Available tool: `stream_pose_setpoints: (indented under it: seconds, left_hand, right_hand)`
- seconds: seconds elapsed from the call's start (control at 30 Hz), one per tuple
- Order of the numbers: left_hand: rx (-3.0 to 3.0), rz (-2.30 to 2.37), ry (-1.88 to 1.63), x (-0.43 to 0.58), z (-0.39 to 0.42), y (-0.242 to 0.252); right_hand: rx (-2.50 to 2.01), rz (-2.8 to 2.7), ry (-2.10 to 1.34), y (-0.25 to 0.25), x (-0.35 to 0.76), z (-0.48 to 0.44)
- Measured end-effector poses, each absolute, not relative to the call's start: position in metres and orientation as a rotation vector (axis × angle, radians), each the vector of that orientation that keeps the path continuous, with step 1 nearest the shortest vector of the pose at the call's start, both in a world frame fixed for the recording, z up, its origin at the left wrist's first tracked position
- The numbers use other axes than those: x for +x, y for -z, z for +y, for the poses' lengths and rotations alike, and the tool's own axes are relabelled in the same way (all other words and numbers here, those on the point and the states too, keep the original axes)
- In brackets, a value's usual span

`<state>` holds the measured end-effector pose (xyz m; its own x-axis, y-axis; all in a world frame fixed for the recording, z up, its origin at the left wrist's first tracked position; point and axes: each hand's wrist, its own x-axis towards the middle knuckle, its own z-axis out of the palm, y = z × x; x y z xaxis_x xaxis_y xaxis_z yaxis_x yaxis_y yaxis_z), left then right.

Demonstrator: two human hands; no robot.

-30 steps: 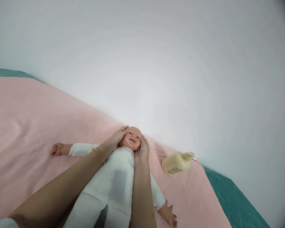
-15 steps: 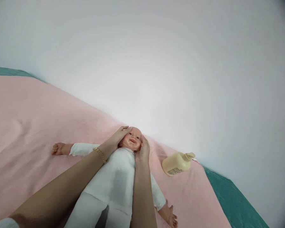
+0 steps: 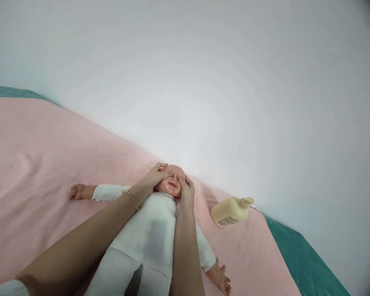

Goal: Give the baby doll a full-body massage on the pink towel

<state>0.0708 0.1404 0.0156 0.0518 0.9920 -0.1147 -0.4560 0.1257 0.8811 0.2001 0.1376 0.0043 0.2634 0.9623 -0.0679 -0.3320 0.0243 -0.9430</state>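
Observation:
A baby doll (image 3: 154, 234) in a white suit lies on its back on a pink blanket (image 3: 33, 164), arms spread. My left hand (image 3: 152, 179), with a gold bracelet at the wrist, cups the left side of the doll's head (image 3: 172, 187), its thumb across the eyes. My right hand (image 3: 186, 191) holds the right side of the head, thumb also on the upper face. Both hands have fingers wrapped round the head. The doll's eyes are hidden under the thumbs.
A cream pump bottle (image 3: 230, 211) lies on its side on the blanket to the right of the doll. Teal bedding (image 3: 299, 255) shows beyond the blanket's right edge. A white wall (image 3: 203, 82) runs right behind the doll's head.
Both thumbs have slid from the doll's cheeks up over its eyes and brow. The doll and the bottle have stayed put.

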Motion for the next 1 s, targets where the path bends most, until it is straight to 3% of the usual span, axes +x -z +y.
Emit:
stream_pose_setpoints:
  seconds: [1.0]
  left_hand:
    - [0.705,1.015,-1.323,0.075,0.144,-0.025]
  right_hand:
    - [-1.039,-0.397,-1.175,-0.012,0.193,0.138]
